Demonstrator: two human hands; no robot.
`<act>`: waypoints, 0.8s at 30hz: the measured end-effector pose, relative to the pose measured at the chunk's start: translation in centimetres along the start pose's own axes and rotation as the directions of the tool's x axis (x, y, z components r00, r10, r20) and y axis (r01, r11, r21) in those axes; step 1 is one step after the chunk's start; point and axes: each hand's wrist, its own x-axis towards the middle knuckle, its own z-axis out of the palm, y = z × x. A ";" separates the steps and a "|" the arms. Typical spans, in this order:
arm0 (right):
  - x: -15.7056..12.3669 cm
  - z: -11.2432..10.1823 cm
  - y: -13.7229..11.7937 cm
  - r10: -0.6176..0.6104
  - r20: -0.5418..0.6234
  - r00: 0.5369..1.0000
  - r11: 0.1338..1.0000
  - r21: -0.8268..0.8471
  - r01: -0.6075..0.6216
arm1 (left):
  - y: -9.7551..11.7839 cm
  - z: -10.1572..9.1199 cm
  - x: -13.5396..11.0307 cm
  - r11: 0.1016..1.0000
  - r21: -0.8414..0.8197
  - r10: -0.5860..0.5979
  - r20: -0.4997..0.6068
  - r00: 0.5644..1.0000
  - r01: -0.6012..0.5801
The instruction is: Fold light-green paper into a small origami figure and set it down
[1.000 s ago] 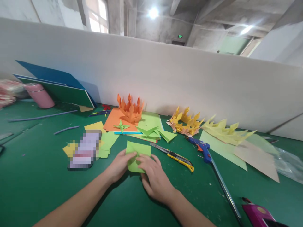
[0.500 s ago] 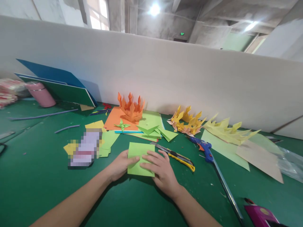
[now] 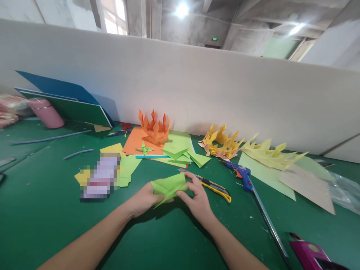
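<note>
A sheet of light green paper is bent between my two hands, above the green table. My left hand pinches its left side, thumb over the paper and other fingers underneath. At its right edge my right hand grips with the thumb in front and fingers behind. Just beyond the right hand lies a yellow-handled utility knife. Folded green paper pieces and a green paper star shape lie farther back.
An orange paper crown and a yellow one stand near the white partition. To the right are a blue glue gun with a long clear stick and a pink tape measure. A pink bottle stands far left.
The green square, flat and upright before, is now tilted and bent. My right hand has moved from lying across its front to gripping its right edge.
</note>
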 end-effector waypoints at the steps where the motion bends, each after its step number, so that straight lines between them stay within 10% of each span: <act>1: 0.1 0.1 0.0 0.042 0.023 0.999 0.997 0.070 -0.044 | 0.0 0.1 0.0 0.999 0.030 -0.017 0.003 1.000 0.017; 7: 0.3 0.0 -0.2 0.268 0.072 0.961 0.920 0.277 -0.278 | -0.6 -0.3 0.2 0.988 0.144 -0.042 -0.097 0.994 0.056; 24: 0.7 0.0 -0.1 0.366 0.102 0.925 0.827 0.420 -0.373 | -0.7 0.1 0.5 0.841 0.538 0.238 -0.263 0.935 -0.062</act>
